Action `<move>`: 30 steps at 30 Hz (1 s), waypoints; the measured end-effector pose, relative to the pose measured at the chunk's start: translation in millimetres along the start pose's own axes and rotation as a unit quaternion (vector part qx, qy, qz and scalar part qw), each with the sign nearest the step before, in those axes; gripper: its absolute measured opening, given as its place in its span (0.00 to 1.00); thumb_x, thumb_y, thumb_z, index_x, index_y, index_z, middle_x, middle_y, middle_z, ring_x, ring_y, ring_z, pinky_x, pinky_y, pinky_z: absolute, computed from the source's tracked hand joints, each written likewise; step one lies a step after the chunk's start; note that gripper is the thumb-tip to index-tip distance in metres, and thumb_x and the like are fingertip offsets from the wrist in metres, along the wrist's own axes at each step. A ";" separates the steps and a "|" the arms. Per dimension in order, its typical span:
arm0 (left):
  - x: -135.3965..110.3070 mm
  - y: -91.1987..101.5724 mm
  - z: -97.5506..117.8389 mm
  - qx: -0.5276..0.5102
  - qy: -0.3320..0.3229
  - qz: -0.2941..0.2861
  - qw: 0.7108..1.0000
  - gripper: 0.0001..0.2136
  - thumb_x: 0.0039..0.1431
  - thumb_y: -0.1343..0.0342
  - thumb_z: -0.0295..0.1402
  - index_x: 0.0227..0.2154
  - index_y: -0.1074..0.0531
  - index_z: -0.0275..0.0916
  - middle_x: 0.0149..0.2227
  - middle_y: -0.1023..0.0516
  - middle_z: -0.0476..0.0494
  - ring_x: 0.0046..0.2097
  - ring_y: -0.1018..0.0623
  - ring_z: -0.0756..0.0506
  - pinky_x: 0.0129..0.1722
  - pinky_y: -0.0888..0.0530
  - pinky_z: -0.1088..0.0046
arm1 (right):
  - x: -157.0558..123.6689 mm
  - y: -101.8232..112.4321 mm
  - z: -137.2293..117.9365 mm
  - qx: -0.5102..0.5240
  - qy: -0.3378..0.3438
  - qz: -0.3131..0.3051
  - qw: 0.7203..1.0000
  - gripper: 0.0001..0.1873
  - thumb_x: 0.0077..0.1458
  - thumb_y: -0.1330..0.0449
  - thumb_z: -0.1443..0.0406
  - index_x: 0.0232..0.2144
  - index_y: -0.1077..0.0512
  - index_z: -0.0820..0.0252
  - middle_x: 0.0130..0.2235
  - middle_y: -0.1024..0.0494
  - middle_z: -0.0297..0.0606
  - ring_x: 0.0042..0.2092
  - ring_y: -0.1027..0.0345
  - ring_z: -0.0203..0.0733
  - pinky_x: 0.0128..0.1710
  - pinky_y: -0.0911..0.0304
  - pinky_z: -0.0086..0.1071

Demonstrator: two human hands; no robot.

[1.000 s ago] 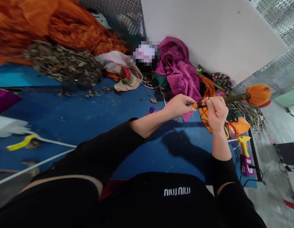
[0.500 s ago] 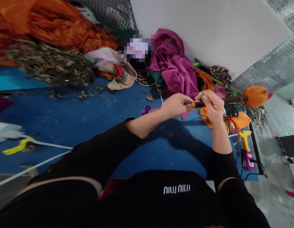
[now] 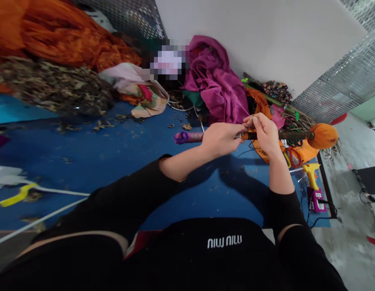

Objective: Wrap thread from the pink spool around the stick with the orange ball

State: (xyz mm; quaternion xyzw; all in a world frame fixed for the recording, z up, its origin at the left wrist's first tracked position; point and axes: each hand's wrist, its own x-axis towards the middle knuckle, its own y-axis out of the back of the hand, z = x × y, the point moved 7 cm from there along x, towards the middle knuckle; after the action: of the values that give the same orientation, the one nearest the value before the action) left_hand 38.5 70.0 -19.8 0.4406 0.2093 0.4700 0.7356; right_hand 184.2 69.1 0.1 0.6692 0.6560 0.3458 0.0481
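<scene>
Level above the blue table lies a long wrapped stick, with a round orange cloth-covered head at its right end. Its left end is wound in pinkish-purple material with a purple loop. My left hand is closed around the stick near its middle, beside an orange band. My right hand is at the stick just to the right, thumb and fingertips pinched together slightly above it. What those fingertips hold is too small to make out.
Magenta cloth, orange fabric and dried leaves line the back. At right are red-handled scissors, a yellow glue gun and a purple power socket. A white cord crosses the left side.
The stick has turned from a slant to nearly level, its orange head lower and its purple end showing more. My right hand has shifted slightly left, still pinched.
</scene>
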 end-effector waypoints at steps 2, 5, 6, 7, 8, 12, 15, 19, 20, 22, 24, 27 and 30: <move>-1.7 -0.2 3.4 0.026 -0.010 0.005 1.000 0.22 0.65 0.42 0.33 0.61 0.21 0.44 0.49 0.11 0.39 0.51 0.13 0.33 0.45 0.23 0.63 | 0.7 0.2 2.4 -0.017 -0.012 -0.008 1.000 0.25 0.71 0.47 0.44 0.34 0.25 0.54 0.37 0.16 0.34 0.40 0.23 0.38 0.45 0.30 0.37; -3.6 0.2 6.3 0.050 -0.019 0.009 0.999 0.23 0.66 0.42 0.32 0.63 0.23 0.44 0.49 0.11 0.39 0.51 0.13 0.32 0.45 0.23 0.62 | 1.9 0.5 3.1 -0.018 -0.019 -0.019 0.999 0.23 0.72 0.48 0.47 0.32 0.28 0.54 0.38 0.16 0.35 0.40 0.24 0.38 0.46 0.32 0.37; -3.9 0.3 6.9 0.054 -0.023 0.012 0.998 0.23 0.66 0.42 0.32 0.63 0.23 0.45 0.49 0.11 0.39 0.52 0.13 0.32 0.45 0.23 0.62 | 2.2 0.7 2.8 -0.015 -0.020 -0.020 0.999 0.23 0.72 0.48 0.48 0.31 0.29 0.54 0.38 0.16 0.35 0.40 0.24 0.38 0.46 0.33 0.37; -4.1 0.4 7.3 0.056 -0.027 0.016 0.998 0.23 0.66 0.42 0.32 0.63 0.22 0.45 0.49 0.11 0.39 0.52 0.13 0.32 0.45 0.23 0.62 | 2.4 1.0 2.3 -0.013 -0.020 -0.020 1.000 0.22 0.72 0.48 0.48 0.31 0.30 0.55 0.39 0.16 0.35 0.40 0.24 0.38 0.45 0.33 0.37; -4.2 0.3 7.2 0.055 -0.030 0.020 0.998 0.23 0.66 0.42 0.32 0.63 0.22 0.45 0.49 0.11 0.39 0.52 0.13 0.33 0.44 0.23 0.63 | 2.5 1.3 1.7 -0.012 -0.020 -0.019 1.000 0.22 0.72 0.48 0.49 0.31 0.31 0.55 0.39 0.16 0.36 0.40 0.24 0.38 0.45 0.33 0.37; -4.0 -1.3 5.5 0.052 -0.042 0.035 0.997 0.23 0.66 0.41 0.32 0.62 0.22 0.47 0.48 0.11 0.42 0.51 0.13 0.34 0.43 0.23 0.64 | 2.3 1.6 0.8 -0.008 -0.019 -0.018 1.000 0.22 0.72 0.49 0.49 0.30 0.33 0.54 0.38 0.17 0.35 0.40 0.24 0.38 0.45 0.33 0.36; -3.8 -2.8 5.8 0.049 -0.066 0.043 0.996 0.20 0.66 0.41 0.32 0.59 0.19 0.47 0.49 0.11 0.43 0.52 0.13 0.35 0.44 0.23 0.65 | 2.4 -1.0 2.7 -0.004 -0.021 -0.024 0.999 0.23 0.71 0.49 0.47 0.30 0.33 0.55 0.37 0.17 0.36 0.40 0.24 0.38 0.45 0.32 0.36; -2.9 -3.7 5.7 0.053 -0.087 0.048 0.994 0.17 0.67 0.42 0.33 0.54 0.16 0.44 0.50 0.11 0.41 0.52 0.13 0.36 0.44 0.22 0.64 | 3.6 -4.2 5.8 0.063 -0.043 -0.032 0.997 0.27 0.68 0.46 0.42 0.29 0.33 0.55 0.39 0.17 0.37 0.40 0.22 0.37 0.46 0.29 0.36; -2.3 -2.9 4.7 0.055 -0.084 0.049 0.994 0.16 0.66 0.43 0.33 0.53 0.16 0.43 0.50 0.11 0.40 0.52 0.13 0.35 0.45 0.22 0.64 | 3.9 -2.8 5.6 0.094 -0.051 -0.030 0.994 0.27 0.67 0.44 0.41 0.29 0.33 0.55 0.41 0.18 0.37 0.40 0.22 0.37 0.46 0.28 0.35; -0.2 1.2 1.2 0.055 -0.068 0.055 0.995 0.17 0.66 0.43 0.33 0.53 0.15 0.43 0.49 0.11 0.40 0.52 0.13 0.35 0.45 0.23 0.63 | 4.2 7.1 4.5 0.156 -0.071 -0.007 0.985 0.26 0.65 0.41 0.41 0.30 0.32 0.56 0.43 0.18 0.37 0.38 0.22 0.35 0.45 0.26 0.34; 2.9 8.8 -4.4 0.045 -0.044 0.064 0.996 0.17 0.64 0.42 0.33 0.53 0.15 0.45 0.49 0.11 0.42 0.51 0.14 0.36 0.45 0.23 0.64 | 3.0 28.3 3.6 0.197 -0.087 0.041 0.976 0.25 0.62 0.37 0.43 0.29 0.31 0.56 0.43 0.18 0.37 0.35 0.23 0.33 0.41 0.26 0.32; 8.5 24.3 -16.9 0.013 0.000 0.073 0.997 0.16 0.63 0.39 0.35 0.51 0.14 0.49 0.45 0.10 0.45 0.49 0.14 0.38 0.44 0.25 0.66 | -3.4 76.6 7.5 0.215 -0.104 0.124 0.963 0.23 0.55 0.32 0.46 0.26 0.32 0.56 0.37 0.19 0.35 0.25 0.34 0.30 0.26 0.33 0.30; 13.8 39.6 -32.5 -0.014 0.042 0.073 0.996 0.16 0.60 0.37 0.37 0.50 0.13 0.51 0.42 0.11 0.46 0.46 0.15 0.38 0.41 0.27 0.66 | -16.6 135.5 21.6 0.186 -0.111 0.213 0.953 0.21 0.51 0.30 0.49 0.25 0.31 0.56 0.32 0.21 0.33 0.20 0.45 0.27 0.18 0.49 0.28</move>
State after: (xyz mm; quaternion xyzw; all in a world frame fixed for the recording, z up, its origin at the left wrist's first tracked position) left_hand 1.5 103.5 -1.9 0.4244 0.2010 0.5432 0.6960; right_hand 311.7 44.1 47.3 0.8245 0.5417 0.1430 -0.0794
